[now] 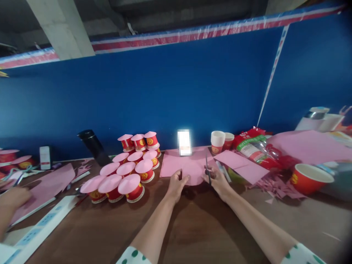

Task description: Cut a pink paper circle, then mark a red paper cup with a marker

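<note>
Fingers of the left hand (176,185) pinch the left edge of a round pink paper (193,173), thumb against its near face, while those of the right hand (219,180) are curled round the handles of black scissors (208,176) at its right edge; one blade points upward, and whether the blades are parted is too small to tell. The round paper is between the two hands, in front of a pink sheet (168,164) that lies on the brown surface (189,227). From the far left, another person's hand (17,198), blurred, is over the near part of a pink stack (53,185), with a phone (45,157) upright behind it and a long white strip (45,223) with blue patches nearer. Next come a black bottle (96,148), leaning in the view, and a group of red cups (134,193) topped with pink cones (129,183), some of them stacked at the back. A glowing, pixelated rectangle (184,142) shows behind the sheet. To the right are white-rimmed paper cups (217,139), loose pink pieces (243,165), a red and green plastic package (253,147), a heap of pink scraps (282,186) and an open red cup (310,180), tilted in the view. A larger pink sheet (302,146) lies behind that cup, and a blue partition (176,88) runs along the back.
</note>
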Demonstrator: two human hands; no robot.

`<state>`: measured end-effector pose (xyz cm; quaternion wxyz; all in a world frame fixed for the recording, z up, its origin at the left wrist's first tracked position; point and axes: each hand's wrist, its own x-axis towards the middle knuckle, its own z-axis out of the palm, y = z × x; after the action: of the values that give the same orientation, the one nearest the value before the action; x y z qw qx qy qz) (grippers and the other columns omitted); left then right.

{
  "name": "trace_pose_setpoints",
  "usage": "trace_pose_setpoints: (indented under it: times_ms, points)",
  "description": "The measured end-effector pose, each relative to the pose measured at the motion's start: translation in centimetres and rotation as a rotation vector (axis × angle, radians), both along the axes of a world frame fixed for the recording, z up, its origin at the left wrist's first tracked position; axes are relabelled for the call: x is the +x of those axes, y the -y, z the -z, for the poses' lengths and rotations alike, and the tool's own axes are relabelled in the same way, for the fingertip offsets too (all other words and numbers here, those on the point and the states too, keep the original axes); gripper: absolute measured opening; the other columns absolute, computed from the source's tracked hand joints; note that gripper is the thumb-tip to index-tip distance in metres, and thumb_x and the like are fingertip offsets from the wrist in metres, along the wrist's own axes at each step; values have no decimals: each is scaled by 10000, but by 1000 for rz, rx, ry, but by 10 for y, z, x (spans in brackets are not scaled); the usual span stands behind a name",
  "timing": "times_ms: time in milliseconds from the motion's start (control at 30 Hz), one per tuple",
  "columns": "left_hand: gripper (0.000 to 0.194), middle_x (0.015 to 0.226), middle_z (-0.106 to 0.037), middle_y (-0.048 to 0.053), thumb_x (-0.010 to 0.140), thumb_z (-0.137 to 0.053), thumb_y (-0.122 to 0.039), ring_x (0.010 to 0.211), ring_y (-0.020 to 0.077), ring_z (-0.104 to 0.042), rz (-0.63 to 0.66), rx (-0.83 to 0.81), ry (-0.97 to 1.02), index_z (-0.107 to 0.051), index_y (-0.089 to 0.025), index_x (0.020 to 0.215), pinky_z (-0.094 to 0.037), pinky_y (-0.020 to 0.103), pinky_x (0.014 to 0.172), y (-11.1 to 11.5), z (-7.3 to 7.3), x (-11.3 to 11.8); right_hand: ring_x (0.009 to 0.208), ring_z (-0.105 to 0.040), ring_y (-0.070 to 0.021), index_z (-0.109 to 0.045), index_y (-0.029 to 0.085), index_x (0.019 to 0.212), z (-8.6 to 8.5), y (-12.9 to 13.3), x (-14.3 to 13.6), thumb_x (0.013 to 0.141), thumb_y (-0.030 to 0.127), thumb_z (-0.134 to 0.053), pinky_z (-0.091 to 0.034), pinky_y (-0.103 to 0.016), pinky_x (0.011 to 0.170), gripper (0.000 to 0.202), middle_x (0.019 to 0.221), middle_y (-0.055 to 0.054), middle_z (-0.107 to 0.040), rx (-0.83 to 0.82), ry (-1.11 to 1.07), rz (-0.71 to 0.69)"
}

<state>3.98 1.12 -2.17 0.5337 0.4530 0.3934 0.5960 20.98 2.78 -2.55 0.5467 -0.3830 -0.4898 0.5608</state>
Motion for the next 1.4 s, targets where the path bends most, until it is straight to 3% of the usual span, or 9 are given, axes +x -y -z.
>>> trace_pose_setpoints:
  times_ms: [133,300,533,800,1133,1400]
  points:
    - [453,818,-671,65,597,-719,-346,710,163,-621,-63,-47,93,-585,-120,967,-486,256,634,2,-3,4,531,-521,-97,-536,174,968,1,0,-3,543,256,-782,-401,-203,504,498,621,38,-592,13,-10,-16]
    - [436,788,-662,52,598,-722,-369,643,137,-615,-47,-145,191,-581,-136,939,-500,238,561,6,-4,12,484,-520,-100,-547,184,937,-3,3,-5,542,320,-777,-356,-175,400,477,615,29,-599,-37,-44,14]
    - [392,536,-600,41,570,-717,-433,413,112,-538,15,-212,-59,-616,-70,677,-459,234,404,9,1,19,458,-497,-97,-559,188,941,0,2,-3,507,339,-789,-361,-178,372,514,587,30,-576,-49,-93,52]
    - [394,557,-610,42,587,-709,-427,472,119,-546,-24,-160,-56,-635,-81,760,-474,237,459,9,5,19,456,-465,-71,-555,191,945,2,2,-5,550,319,-773,-324,-160,389,469,597,43,-576,-19,-48,14]
    - [395,609,-613,39,592,-709,-410,492,114,-546,-43,-147,-48,-624,-97,819,-468,231,472,9,6,19,568,-570,-136,-537,185,980,-6,8,-8,573,333,-760,-418,-212,480,487,659,10,-619,6,-65,-65]
    - [384,568,-582,30,590,-707,-412,448,132,-536,-29,-206,-49,-592,-110,797,-406,218,352,9,6,20,595,-595,-150,-545,184,953,-6,9,-9,565,340,-768,-428,-220,499,474,675,5,-642,26,-63,-101]
